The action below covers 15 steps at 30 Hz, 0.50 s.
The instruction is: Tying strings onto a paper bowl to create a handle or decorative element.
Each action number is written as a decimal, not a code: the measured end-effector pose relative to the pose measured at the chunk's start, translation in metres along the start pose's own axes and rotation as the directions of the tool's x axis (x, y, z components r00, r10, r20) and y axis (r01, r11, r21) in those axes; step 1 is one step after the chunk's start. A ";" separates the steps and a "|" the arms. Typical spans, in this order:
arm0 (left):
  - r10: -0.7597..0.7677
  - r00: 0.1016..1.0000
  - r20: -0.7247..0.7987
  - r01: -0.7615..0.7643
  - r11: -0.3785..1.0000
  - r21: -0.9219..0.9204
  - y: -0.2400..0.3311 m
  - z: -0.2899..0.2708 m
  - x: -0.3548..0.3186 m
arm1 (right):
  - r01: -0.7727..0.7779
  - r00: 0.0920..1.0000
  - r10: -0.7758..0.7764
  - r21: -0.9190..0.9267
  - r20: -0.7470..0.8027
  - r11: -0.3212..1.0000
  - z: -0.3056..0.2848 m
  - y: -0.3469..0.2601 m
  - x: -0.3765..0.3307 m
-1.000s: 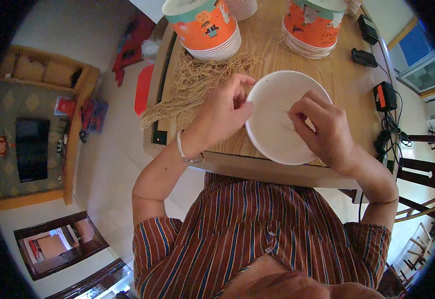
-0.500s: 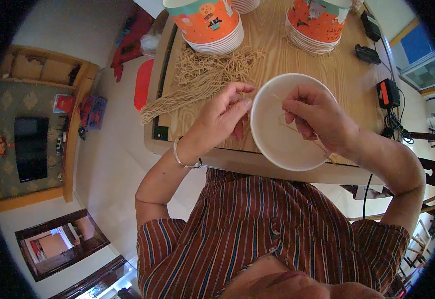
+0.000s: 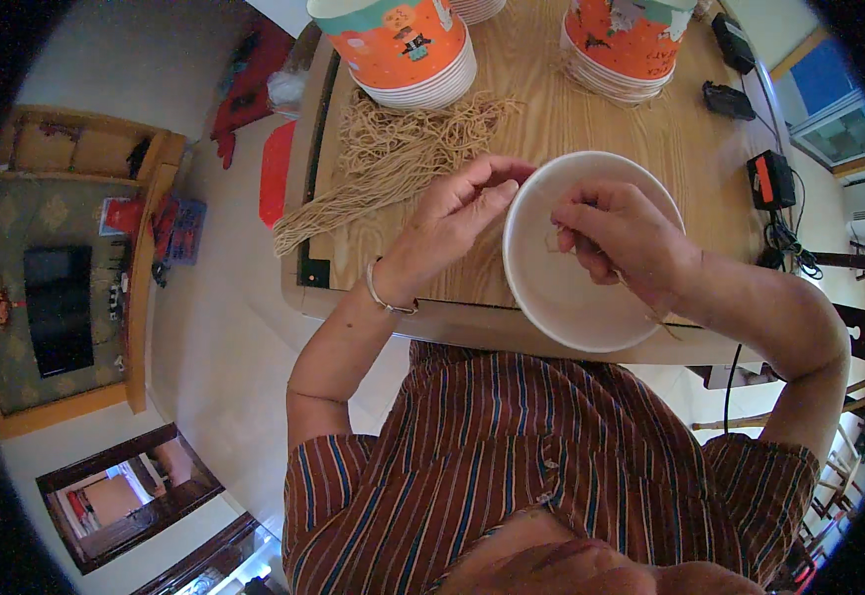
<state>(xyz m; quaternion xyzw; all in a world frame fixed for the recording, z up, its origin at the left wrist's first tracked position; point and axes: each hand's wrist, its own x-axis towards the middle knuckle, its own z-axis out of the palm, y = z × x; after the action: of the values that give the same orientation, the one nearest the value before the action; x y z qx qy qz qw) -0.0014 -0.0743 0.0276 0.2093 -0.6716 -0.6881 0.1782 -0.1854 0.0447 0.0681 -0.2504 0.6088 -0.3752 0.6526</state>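
Note:
A white round paper tub [image 3: 591, 317] stands at the table's near edge, its pale inside facing up. Over its opening is my right hand [image 3: 631, 238], closed in a pinch on a thin tan string [image 3: 664, 323]; one end of it trails past the wrist toward the tub's near right rim. My left hand [image 3: 462, 213], a bangle on its wrist, lies at the tub's left rim with thumb and forefinger stretched out. Its fingertips meet the rim or nearly so; the lower fingers are partly hidden. Beyond it lies a loose bundle of tan strings [image 3: 393, 164].
Stacked orange and green printed paper tubs [image 3: 403, 45] stand at the far left, with another stack [image 3: 621, 50] at the far right. Black adapters [image 3: 728, 100] and a cabled orange-black box [image 3: 770, 180] line the right edge. A red stool [image 3: 276, 174] is left of the wooden table.
My left hand has moved right, up to the tub's rim. The tub sits slightly farther right on the table. My right hand keeps its pinch on the string over the tub.

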 end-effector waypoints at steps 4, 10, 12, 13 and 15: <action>0.012 0.999 0.035 -0.012 1.000 -0.020 -0.004 -0.002 0.001 | 0.043 0.999 -0.042 -0.042 0.029 0.998 -0.003 0.001 0.002; 0.024 1.000 0.016 -0.023 1.000 -0.020 -0.002 0.001 0.002 | 0.009 1.000 -0.009 0.011 0.001 1.000 0.000 0.001 -0.002; 0.018 1.000 0.015 -0.017 1.000 -0.017 -0.002 0.001 0.003 | 0.022 1.000 -0.022 0.015 -0.003 1.000 0.000 0.001 -0.002; 0.020 1.000 0.013 -0.020 1.000 -0.016 -0.002 0.002 0.003 | 0.017 1.000 -0.017 0.019 -0.006 1.000 0.000 0.001 -0.003; 0.022 1.000 0.013 -0.022 1.000 -0.016 -0.004 0.002 0.004 | 0.013 1.000 -0.012 0.026 -0.011 1.000 -0.001 0.000 -0.003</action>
<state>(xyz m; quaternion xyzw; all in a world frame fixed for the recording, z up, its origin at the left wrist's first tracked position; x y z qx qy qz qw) -0.0054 -0.0748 0.0235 0.1958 -0.6696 -0.6927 0.1829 -0.1861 0.0475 0.0695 -0.2435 0.6059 -0.3886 0.6500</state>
